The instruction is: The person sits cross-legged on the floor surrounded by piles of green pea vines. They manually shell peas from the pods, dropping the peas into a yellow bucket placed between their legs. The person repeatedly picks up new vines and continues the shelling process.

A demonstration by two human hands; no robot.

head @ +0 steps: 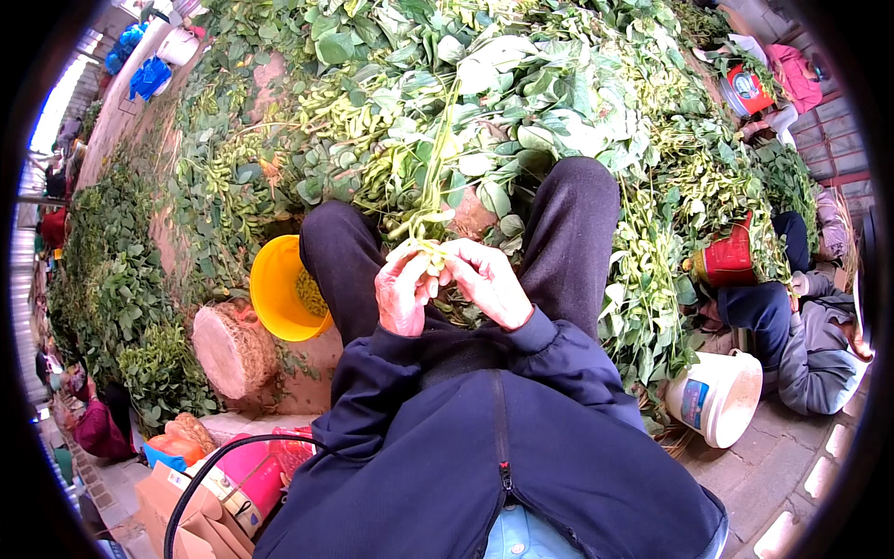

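My left hand point(407, 288) and my right hand point(485, 278) meet between my knees, with their fingers closed around the pod-bearing end of a green bean plant stalk point(438, 168). Several green pods point(422, 222) hang at my fingertips, partly hidden by them. From there the stalk stretches away over a large heap of leafy bean plants point(391, 105). Beside my left knee a yellow plastic bucket point(269, 293) leans with its mouth up, holding green pods or beans point(309, 293).
A round straw stool point(230, 349) stands left of me. Cardboard boxes point(188, 510), bags and a black cable point(188, 489) lie lower left. At right are a white bucket point(719, 398), a red bucket point(730, 255) and seated people point(814, 349). Heaped plants surround my legs.
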